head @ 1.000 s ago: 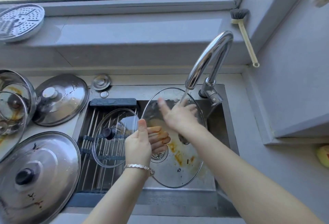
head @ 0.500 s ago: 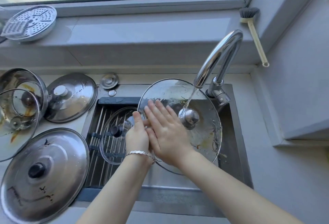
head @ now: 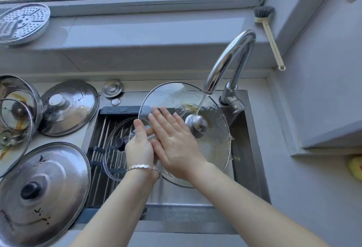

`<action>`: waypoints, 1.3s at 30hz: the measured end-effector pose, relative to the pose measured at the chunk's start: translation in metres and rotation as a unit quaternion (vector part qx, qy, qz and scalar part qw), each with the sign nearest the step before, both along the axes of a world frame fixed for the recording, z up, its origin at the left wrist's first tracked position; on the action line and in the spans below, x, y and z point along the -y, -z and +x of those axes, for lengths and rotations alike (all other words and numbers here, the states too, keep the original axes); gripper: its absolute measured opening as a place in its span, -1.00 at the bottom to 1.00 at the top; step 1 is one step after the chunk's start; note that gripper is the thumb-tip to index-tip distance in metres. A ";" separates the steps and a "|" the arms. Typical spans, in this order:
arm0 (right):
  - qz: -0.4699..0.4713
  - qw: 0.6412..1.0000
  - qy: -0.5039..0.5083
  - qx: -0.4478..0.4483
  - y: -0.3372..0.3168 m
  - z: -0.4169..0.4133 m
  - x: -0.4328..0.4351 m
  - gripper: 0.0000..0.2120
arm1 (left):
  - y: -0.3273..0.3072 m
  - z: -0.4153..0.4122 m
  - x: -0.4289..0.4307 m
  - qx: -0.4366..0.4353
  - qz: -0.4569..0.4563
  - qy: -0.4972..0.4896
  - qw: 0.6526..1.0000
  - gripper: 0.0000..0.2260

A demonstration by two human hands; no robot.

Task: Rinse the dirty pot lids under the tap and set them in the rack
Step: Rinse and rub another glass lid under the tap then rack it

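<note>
A large glass lid (head: 213,144) with a steel knob is tilted over the sink, and the tap (head: 229,60) runs water onto the knob. My left hand (head: 140,148) grips the lid's left rim. My right hand (head: 174,142) lies flat on the glass with straight fingers, left of the knob. Yellow residue shows near the lid's top. A smaller glass lid (head: 115,148) with a dark knob lies on the roll-up rack (head: 98,148) over the sink's left part.
Several dirty steel and glass lids (head: 45,191) lie on the counter at left. Two small steel discs (head: 113,88) sit behind the sink. A perforated steamer plate (head: 21,23) and a dish brush (head: 270,35) rest on the window ledge. A yellow sponge (head: 355,168) sits far right.
The glass lid was turned over from underside up to knob side up. My right hand moved from the lid's far side to its top face and rubs there.
</note>
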State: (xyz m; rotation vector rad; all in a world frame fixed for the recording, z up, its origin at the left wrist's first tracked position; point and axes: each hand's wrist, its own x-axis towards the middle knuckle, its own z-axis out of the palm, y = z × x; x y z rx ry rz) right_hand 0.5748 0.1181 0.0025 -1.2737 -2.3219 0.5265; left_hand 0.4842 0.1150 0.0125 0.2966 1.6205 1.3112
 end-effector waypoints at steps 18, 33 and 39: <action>-0.113 0.989 0.090 0.025 0.048 0.041 0.034 -0.35 | 0.000 -0.010 0.016 0.089 0.012 -0.089 0.992 -0.51; -0.177 0.963 0.204 0.009 0.041 0.041 0.024 -0.37 | 0.005 0.001 0.022 0.096 -0.001 -0.102 0.990 -0.51; -0.126 0.982 0.140 -0.022 0.044 0.035 0.028 -0.31 | 0.007 0.007 0.021 0.099 0.009 -0.094 0.991 -0.51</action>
